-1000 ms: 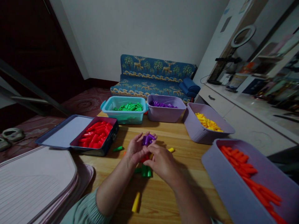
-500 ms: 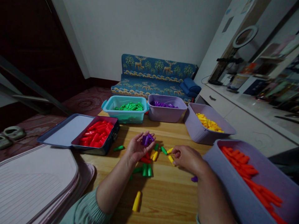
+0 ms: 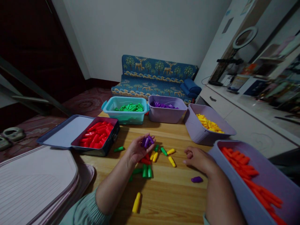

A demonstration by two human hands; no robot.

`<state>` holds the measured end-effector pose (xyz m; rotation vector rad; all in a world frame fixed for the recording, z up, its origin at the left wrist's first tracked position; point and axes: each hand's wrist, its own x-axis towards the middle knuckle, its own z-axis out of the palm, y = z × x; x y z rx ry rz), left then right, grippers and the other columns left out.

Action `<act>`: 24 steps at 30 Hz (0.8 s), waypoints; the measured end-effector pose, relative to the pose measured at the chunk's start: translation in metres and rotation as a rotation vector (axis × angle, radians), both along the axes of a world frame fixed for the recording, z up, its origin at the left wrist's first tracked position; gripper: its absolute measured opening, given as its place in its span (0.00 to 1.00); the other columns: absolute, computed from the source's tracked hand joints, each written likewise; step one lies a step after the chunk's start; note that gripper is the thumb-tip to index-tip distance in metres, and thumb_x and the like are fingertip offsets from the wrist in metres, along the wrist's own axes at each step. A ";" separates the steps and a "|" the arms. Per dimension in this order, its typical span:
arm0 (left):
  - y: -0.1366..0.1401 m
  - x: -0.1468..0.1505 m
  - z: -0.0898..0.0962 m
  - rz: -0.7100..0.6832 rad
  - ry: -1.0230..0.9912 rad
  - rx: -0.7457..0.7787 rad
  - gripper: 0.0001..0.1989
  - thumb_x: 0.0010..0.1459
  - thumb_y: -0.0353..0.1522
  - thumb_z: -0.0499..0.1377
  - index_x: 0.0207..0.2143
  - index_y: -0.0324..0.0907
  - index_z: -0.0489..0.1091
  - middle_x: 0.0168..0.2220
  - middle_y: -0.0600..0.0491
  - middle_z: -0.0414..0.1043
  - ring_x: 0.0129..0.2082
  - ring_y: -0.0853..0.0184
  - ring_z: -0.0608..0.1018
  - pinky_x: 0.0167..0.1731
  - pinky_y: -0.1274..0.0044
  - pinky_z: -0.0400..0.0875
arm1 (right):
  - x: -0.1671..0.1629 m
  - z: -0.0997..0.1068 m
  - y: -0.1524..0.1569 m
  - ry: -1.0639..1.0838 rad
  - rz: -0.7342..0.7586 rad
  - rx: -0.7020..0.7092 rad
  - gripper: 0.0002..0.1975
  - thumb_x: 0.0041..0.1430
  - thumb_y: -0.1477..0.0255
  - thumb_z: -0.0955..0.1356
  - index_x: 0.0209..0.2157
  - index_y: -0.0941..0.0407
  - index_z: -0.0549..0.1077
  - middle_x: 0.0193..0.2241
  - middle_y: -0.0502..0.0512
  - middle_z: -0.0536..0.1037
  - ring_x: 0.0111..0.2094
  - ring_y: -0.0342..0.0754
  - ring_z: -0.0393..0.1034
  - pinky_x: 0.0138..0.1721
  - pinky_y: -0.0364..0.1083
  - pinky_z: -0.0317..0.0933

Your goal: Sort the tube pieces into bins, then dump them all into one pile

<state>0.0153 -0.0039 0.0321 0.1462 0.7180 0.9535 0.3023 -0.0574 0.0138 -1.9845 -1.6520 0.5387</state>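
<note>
My left hand (image 3: 138, 150) is palm up with its fingers half curled, cradling several small purple plastic pieces (image 3: 147, 142) shaped like short tapered tubes. Over the right part of the table hovers my right hand (image 3: 198, 159), its fingers loosely bent, thumb apart and nothing visible between them. A lone purple piece (image 3: 197, 179) lies just below it on the wood. To its left are yellow pieces (image 3: 172, 161) and a green piece (image 3: 164, 151). Red pieces (image 3: 145, 161) and green pieces (image 3: 147, 171) lie under and near my left hand, partly hidden by it.
Around the wooden table (image 3: 168, 200) stand a red-filled tin box (image 3: 93, 151), a turquoise basket (image 3: 128, 118) of green pieces, and lilac bins of purple (image 3: 166, 117), yellow (image 3: 199, 137) and orange-red pieces (image 3: 225, 168). A yellow piece (image 3: 136, 203) lies near the front.
My right hand has moved right, away from the yellow pieces, toward the lone purple piece, which now shows fully. My left hand has barely moved and keeps its purple pieces.
</note>
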 end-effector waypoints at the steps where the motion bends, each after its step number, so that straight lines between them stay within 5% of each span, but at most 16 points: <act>1: 0.000 0.000 0.000 -0.008 0.001 0.003 0.05 0.57 0.25 0.56 0.35 0.34 0.72 0.38 0.42 0.77 0.38 0.60 0.81 0.33 0.73 0.78 | -0.007 0.001 0.003 -0.069 0.032 -0.039 0.16 0.36 0.72 0.75 0.32 0.54 0.76 0.24 0.50 0.76 0.23 0.45 0.69 0.26 0.45 0.63; 8: 0.002 0.001 -0.003 -0.032 0.033 0.036 0.05 0.57 0.25 0.57 0.36 0.34 0.72 0.39 0.42 0.77 0.36 0.61 0.81 0.33 0.74 0.79 | -0.059 -0.006 0.016 -0.178 0.185 0.023 0.19 0.48 0.66 0.72 0.44 0.54 0.75 0.41 0.59 0.77 0.41 0.51 0.72 0.41 0.46 0.62; 17: 0.003 0.002 -0.010 -0.008 0.039 0.060 0.07 0.59 0.24 0.55 0.40 0.34 0.69 0.38 0.41 0.76 0.36 0.62 0.81 0.33 0.76 0.78 | -0.078 0.005 0.016 -0.167 0.294 -0.143 0.15 0.45 0.71 0.73 0.39 0.49 0.78 0.30 0.49 0.79 0.32 0.46 0.71 0.30 0.42 0.55; 24: 0.001 0.001 -0.014 -0.024 0.092 0.170 0.15 0.56 0.20 0.53 0.46 0.36 0.64 0.39 0.42 0.75 0.38 0.62 0.81 0.36 0.76 0.77 | -0.087 0.005 0.019 -0.158 0.268 -0.064 0.19 0.45 0.73 0.73 0.43 0.52 0.76 0.40 0.54 0.77 0.41 0.48 0.71 0.41 0.43 0.59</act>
